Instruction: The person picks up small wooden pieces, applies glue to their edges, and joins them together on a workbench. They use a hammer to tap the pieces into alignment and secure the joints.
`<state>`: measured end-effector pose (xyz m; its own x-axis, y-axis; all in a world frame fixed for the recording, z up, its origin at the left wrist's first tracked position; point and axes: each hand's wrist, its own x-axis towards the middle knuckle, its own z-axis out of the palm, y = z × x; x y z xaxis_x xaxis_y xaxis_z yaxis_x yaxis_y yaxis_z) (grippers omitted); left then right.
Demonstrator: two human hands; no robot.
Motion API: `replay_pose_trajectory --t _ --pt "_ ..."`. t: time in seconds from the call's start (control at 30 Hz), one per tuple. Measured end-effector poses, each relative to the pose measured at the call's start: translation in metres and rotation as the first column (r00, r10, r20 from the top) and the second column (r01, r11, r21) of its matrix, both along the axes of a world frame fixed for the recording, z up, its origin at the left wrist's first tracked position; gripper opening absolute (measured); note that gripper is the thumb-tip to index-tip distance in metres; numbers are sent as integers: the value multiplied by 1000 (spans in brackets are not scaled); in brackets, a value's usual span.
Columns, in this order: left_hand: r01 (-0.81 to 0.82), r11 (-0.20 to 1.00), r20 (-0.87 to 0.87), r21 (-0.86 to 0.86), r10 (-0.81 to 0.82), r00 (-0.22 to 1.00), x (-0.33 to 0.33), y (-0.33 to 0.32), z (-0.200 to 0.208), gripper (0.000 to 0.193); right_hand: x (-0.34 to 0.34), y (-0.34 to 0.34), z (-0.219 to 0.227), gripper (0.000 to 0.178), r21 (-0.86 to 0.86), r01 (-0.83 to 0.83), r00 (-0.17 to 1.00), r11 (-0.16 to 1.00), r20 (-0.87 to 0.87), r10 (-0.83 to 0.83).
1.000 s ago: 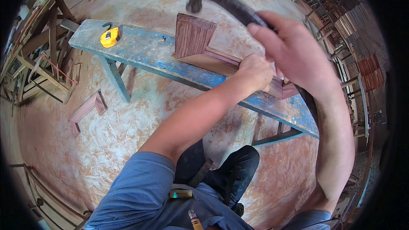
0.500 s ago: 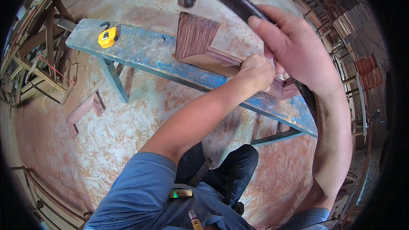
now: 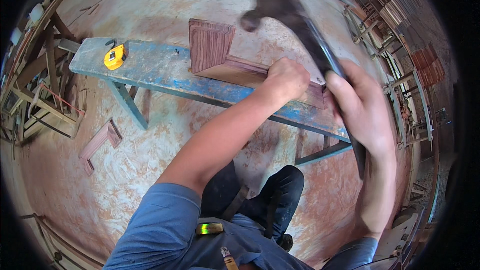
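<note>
A claw hammer (image 3: 306, 25) is raised over the right part of the bench, its head up and its handle running down past my wrist. My right hand (image 3: 361, 105) is wrapped round that handle. My left hand (image 3: 289, 79) is closed over the long piece of a brown striped wooden frame (image 3: 212, 45) and presses it to the bench. The frame stands on edge, with one short side upright at its left end. My right hand and the hammer partly cover its right end. Whether a nail is under my left fingers cannot be seen.
The worn blue bench (image 3: 155, 55) bears a yellow tape measure (image 3: 115, 57) near its left end. Another wooden frame piece (image 3: 101, 142) lies on the floor at left. A wooden rack (image 3: 50, 65) stands at far left; stacked timber (image 3: 400, 7) is at far right.
The hammer has swung rightward and its head now stands more upright, with my right hand lower. My left hand keeps its hold on the frame. The whole view has shifted slightly.
</note>
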<state>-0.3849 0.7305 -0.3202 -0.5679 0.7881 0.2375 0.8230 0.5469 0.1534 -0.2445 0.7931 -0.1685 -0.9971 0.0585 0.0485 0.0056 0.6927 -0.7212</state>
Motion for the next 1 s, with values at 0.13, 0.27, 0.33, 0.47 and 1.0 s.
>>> replay_pose_trajectory --t 0.13,0.27,0.33,0.47,1.0 --pt "-6 995 141 -98 20 990 8 0 20 37 72 66 -29 27 -194 237 954 952 -141 -266" --pt "-13 995 137 -96 26 990 12 2 24 39 137 133 -70 31 -350 403 829 846 -251 -499" --pt "-18 995 137 -101 32 990 10 -1 22 39 153 152 -83 29 -379 499 774 780 -211 -597" --pt "-20 994 105 -107 32 994 11 -2 22 40 174 200 -107 27 -323 641 715 696 -78 -695" --pt "-5 999 32 -50 6 999 69 -10 -5 52 151 296 -168 34 756 526 740 390 -181 -648"
